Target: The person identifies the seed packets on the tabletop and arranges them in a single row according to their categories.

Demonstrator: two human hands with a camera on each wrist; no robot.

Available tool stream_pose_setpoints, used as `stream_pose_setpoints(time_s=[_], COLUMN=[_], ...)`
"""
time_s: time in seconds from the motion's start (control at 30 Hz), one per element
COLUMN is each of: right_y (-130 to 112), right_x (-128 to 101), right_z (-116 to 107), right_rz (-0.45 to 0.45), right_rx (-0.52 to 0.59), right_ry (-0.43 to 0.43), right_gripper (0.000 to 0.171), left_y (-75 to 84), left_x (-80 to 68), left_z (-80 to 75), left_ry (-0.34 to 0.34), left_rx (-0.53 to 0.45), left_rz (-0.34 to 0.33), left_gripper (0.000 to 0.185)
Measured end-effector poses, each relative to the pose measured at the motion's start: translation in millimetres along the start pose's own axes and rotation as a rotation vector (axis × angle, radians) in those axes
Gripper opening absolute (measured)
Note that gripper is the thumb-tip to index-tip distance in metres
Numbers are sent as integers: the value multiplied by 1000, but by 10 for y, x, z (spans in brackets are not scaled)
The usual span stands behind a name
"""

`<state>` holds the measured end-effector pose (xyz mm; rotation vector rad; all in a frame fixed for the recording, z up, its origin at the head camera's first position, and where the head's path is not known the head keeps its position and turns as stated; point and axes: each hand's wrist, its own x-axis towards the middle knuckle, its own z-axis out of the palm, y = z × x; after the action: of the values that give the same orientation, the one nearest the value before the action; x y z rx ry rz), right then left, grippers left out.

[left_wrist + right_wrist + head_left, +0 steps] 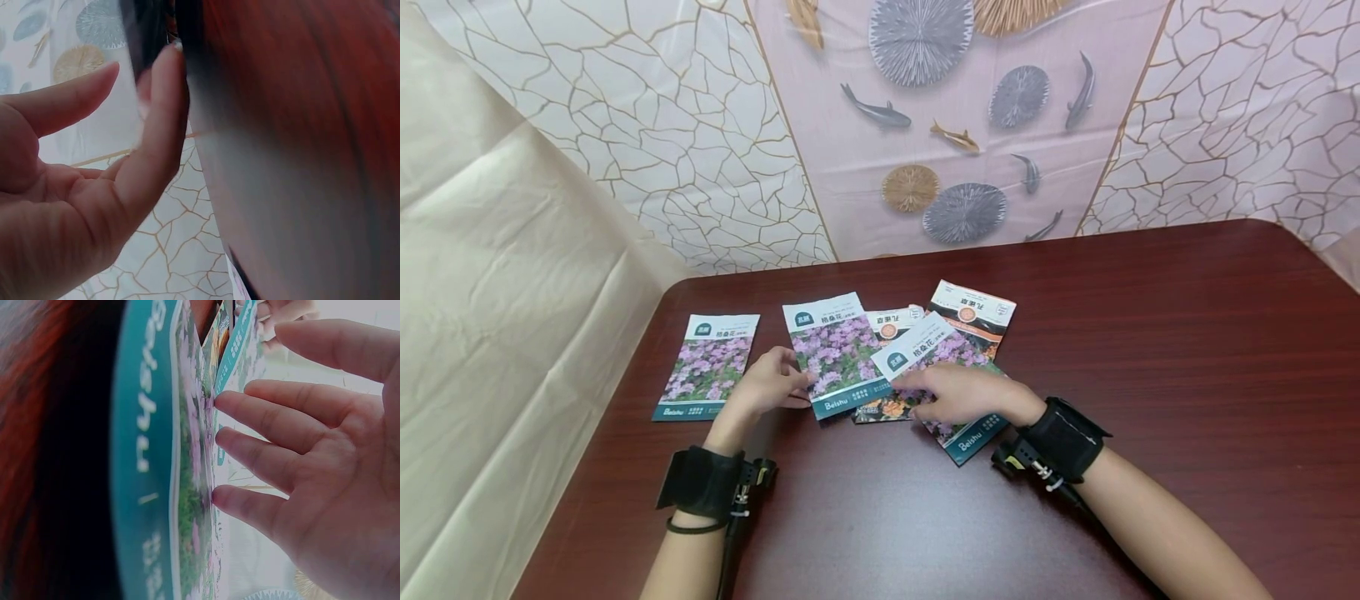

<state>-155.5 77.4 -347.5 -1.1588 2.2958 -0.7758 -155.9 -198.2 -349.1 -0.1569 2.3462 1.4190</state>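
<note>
Five flat paper seed packets lie on a dark red-brown wooden table (pixel 1150 350), under a wall covering printed with fish and round leaf shapes (pixel 955 125).

Largest in view after the table: three purple-flower packets with teal bands. The far-left purple-flower packet (pixel 706 367) lies alone, well apart from both hands; white "Beishu" lettering on its bottom band, Chinese characters on its white top strip. The middle purple-flower packet (pixel 835 354) carries the same "Beishu" brand at its lower edge. The tilted purple-flower packet (pixel 925 350) lies on top of the pile at the right; "Beishu" reads on its lower corner in the head view and again, sideways, on the teal band in the right wrist view (pixel 145 425).

Two orange-printed packets sit beneath: one at the back (pixel 973 317) with inverted Chinese characters, one partly covered (pixel 891 325); their small print is unreadable.

Left hand (pixel 767 385): palm down, fingers nearly straight, fingertips touching the left edge of the middle packet. Left wrist view shows relaxed, uncurled fingers (pixel 156 125).

Right hand (pixel 958 393): flat on the tilted packet, fingers (pixel 275 425) straight and slightly spread, pressing the paper, not gripping.

Black wrist straps (pixel 1063 437) on both forearms.
</note>
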Motion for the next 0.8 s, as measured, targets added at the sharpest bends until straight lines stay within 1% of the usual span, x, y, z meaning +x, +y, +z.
stream_pose_setpoints(time_s=[0.23,0.43,0.53,0.67,0.8], right_y=[-12,-37,-38,-32,-32], right_x=[-9,-16,-15,-16,-24], right_z=[0,-4,-16,-30,-35], right_rz=[17,14,0,-38,-22], right_rx=[11,12,20,4,16], right_ry=[-7,0,23,80,130], right_gripper=[46,48,49,47,45], left_y=[41,79,115,172,220], left_x=[3,-43,-82,-140,-204], left_z=[27,36,25,-8,-47], left_ry=[26,50,70,107,158], left_rx=[-38,-44,-26,17,83], left_rz=[19,73,104,143,174], left_gripper=[33,28,26,24,23])
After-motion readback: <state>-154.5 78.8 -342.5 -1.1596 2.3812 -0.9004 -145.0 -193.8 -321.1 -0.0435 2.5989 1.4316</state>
